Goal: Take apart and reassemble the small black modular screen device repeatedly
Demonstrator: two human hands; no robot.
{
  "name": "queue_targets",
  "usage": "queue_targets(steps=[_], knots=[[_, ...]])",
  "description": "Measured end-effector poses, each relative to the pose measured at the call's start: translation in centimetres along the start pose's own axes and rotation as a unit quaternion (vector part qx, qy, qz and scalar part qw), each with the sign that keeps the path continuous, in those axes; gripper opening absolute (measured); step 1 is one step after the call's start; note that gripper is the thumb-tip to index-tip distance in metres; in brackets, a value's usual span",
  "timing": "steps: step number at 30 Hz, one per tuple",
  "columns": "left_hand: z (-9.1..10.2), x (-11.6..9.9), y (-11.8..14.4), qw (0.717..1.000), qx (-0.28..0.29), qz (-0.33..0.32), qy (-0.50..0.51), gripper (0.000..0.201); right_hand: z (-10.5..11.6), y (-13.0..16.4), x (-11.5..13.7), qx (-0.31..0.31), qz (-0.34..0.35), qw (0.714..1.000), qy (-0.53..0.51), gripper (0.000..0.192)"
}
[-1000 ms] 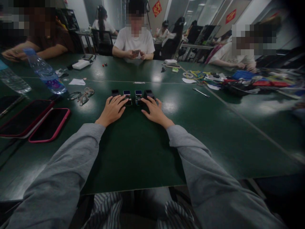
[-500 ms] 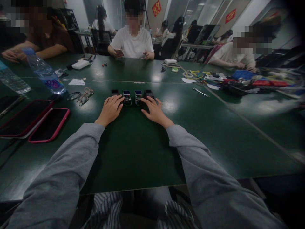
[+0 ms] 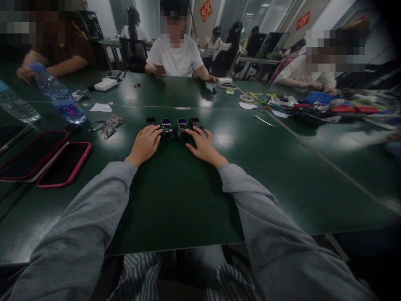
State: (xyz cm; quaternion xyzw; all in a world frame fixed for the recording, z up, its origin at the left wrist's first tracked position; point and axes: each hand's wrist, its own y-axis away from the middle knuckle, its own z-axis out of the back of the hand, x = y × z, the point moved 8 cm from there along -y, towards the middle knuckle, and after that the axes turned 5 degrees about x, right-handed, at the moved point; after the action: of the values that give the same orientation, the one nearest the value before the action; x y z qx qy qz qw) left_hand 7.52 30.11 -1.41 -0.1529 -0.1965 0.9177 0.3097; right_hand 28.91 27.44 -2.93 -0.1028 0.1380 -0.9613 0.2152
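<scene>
Several small black modules with blue screens (image 3: 166, 124) stand in a row on the dark green table (image 3: 175, 196). My left hand (image 3: 144, 144) lies flat on the table, fingers spread, its fingertips touching the left end of the row. My right hand (image 3: 202, 144) rests the same way, with its fingertips at the right-hand modules (image 3: 194, 122). Neither hand holds anything. Grey sleeves cover both of my arms.
Two phones in pink cases (image 3: 64, 164) lie at the left, with glasses (image 3: 108, 126) and a water bottle (image 3: 59, 95) beyond them. A wrench (image 3: 264, 121) and a heap of cables and tools (image 3: 300, 104) sit at the right. Other people sit across the table.
My hands have barely moved. The person opposite in white has reached one arm out to the right across the table.
</scene>
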Motion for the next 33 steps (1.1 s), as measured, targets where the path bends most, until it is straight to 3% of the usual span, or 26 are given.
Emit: queue_targets(steps=[9, 17, 33], knots=[[0.4, -0.2, 0.1, 1.0, -0.012, 0.005, 0.002, 0.043, -0.2, 0.0, -0.3, 0.003, 0.0, 1.0, -0.002, 0.058], [0.0, -1.1, 0.2, 0.999, 0.01, -0.037, -0.016, 0.048, -0.2, -0.1, -0.2, -0.001, -0.001, 1.0, -0.003, 0.059], [-0.1, -0.8, 0.2, 0.999, 0.009, -0.026, -0.017, 0.045, -0.3, -0.1, -0.3, 0.009, -0.004, 1.0, -0.001, 0.06]])
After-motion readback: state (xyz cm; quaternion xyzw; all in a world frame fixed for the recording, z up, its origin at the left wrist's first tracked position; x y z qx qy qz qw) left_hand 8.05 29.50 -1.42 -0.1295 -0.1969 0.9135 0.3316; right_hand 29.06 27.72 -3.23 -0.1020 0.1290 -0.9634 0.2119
